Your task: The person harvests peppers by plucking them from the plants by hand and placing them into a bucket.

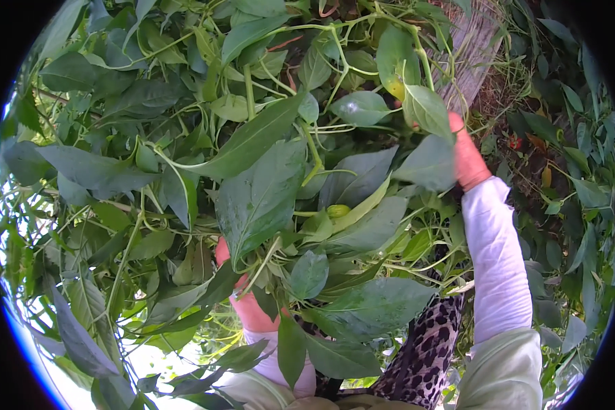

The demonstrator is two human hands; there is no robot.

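Broad green leaves of a leafy plant (263, 195), which looks like a pepper plant, cover most of the view. My right hand (466, 154) reaches into the foliage at the right, its fingers hidden behind a leaf near a yellow-spotted leaf (394, 85). Lower left of the middle, my left hand (249, 301) shows only in part; leaves and stems cover its fingers. Between the two hands a small yellow-green fruit (338, 210) hangs among the leaves. Whether either hand holds anything is hidden.
Pale dry matter, perhaps straw or a board (473, 51), lies on the ground beyond my right hand. Another row of plants (584, 198) runs along the right edge. A small red thing (514, 142) lies on the soil. Forking stems (314, 154) cross the middle.
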